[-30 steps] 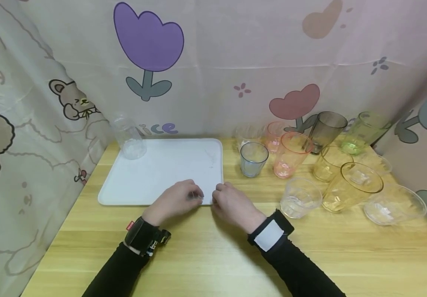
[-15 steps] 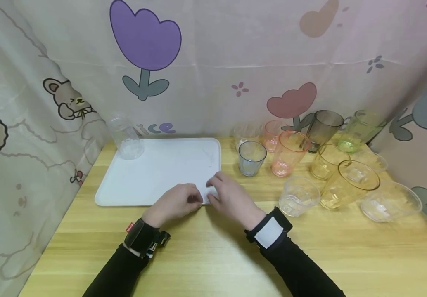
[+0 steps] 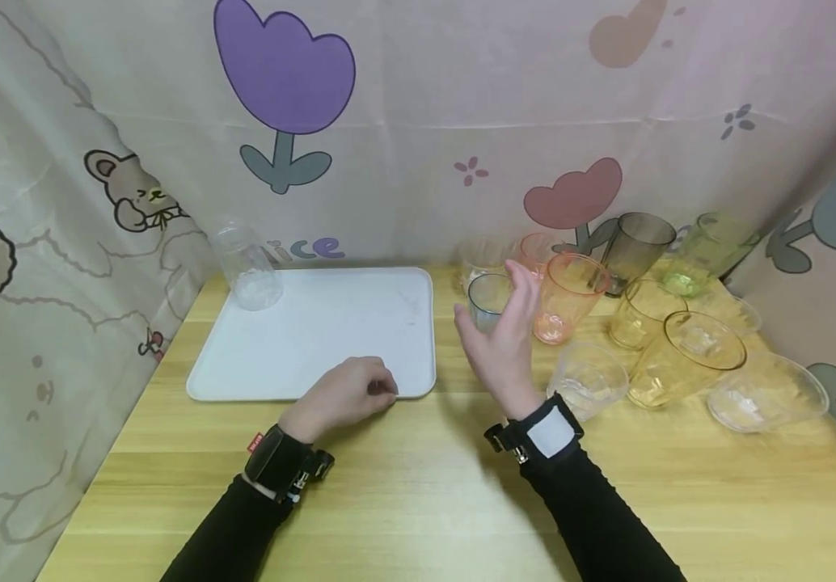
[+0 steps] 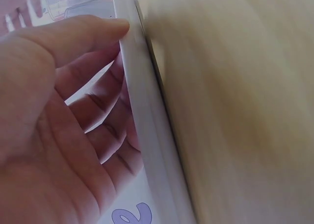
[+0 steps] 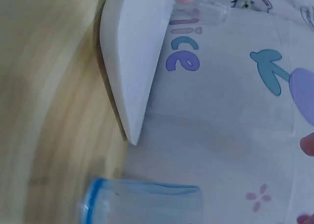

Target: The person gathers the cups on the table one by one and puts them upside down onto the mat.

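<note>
At the front edge of the white tray (image 3: 316,331), my left hand (image 3: 348,392) holds the rim with curled fingers; the left wrist view has the thumb (image 4: 98,35) on the rim and the other fingers inside it. My right hand (image 3: 507,347) is raised right of the tray, thumb and fingers spread, holding nothing. It partly covers a small blue glass (image 3: 483,299) behind it, which shows with its blue rim in the right wrist view too. A tall clear glass (image 3: 254,287) stands in the tray's far left corner.
Right of the tray stand an orange glass (image 3: 563,303), yellow glasses (image 3: 680,368), a grey glass (image 3: 632,255), a green glass (image 3: 702,259) and several clear ones. One clear glass (image 3: 585,380) stands close beside my right wrist. A printed curtain (image 3: 403,145) hangs behind the table.
My right hand has left the tray's front right corner, moving right and up toward the blue glass with its fingers spreading. The left hand stays at the tray's front edge.
</note>
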Available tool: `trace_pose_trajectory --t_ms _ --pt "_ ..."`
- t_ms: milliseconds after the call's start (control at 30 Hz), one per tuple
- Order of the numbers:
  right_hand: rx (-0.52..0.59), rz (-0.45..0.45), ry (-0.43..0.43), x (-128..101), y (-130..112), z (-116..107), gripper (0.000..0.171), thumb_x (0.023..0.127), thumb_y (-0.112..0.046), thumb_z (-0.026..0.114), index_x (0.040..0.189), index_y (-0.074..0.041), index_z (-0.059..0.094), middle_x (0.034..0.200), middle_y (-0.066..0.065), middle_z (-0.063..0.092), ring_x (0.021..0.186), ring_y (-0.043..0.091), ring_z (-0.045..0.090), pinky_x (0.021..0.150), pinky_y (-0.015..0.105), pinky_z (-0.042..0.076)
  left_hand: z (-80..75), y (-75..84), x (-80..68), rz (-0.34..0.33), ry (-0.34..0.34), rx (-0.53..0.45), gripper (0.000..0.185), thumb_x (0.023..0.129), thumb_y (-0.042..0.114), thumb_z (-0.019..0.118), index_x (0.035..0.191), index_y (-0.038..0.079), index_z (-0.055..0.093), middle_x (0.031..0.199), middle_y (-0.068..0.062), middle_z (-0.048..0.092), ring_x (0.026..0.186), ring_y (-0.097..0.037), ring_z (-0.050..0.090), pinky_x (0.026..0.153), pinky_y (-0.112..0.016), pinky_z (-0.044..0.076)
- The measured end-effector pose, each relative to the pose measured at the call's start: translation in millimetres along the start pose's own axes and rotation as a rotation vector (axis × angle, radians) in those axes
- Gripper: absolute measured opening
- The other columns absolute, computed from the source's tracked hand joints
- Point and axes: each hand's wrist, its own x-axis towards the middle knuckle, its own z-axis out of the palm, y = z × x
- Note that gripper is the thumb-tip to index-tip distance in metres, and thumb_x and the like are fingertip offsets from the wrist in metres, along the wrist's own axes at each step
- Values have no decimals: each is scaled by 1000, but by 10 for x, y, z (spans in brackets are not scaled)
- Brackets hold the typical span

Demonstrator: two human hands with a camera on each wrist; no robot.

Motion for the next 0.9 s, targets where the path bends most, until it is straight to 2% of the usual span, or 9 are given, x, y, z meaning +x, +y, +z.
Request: trace_pose_trajectory --t_ms 133,267,600,900 --pt "48 166 14 3 34 13 96 84 -13 80 157 4 20 163 22 18 153 29 18 127 45 17 2 -7 -4 0 4 3 5 93 18 77 96 16 79 92 10 66 86 -9 62 81 -32 53" --pt "96 282 29 4 104 31 106 83 -13 82 161 -1 10 166 21 11 155 30 14 127 45 15 9 -11 0 -11 0 -10 5 93 19 77 96 15 78 92 11 66 86 -8 61 82 -31 53" --pt "179 484 -9 12 309 44 117 84 -18 83 165 -9 -1 172 15 0 158 27 5 128 45 10 5 -2 6 -33 -8 -23 6 93 19 77 96 15 77 92 11 65 86 -7 60 80 -30 53" --pt "304 645 -29 24 384 52 121 85 -13 83 165 -11 -7 171 17 2 157 28 10 127 40 9 0 3 8 -48 -17 -22 6 93 20 77 97 15 77 92 11 65 86 -7 59 80 -29 53"
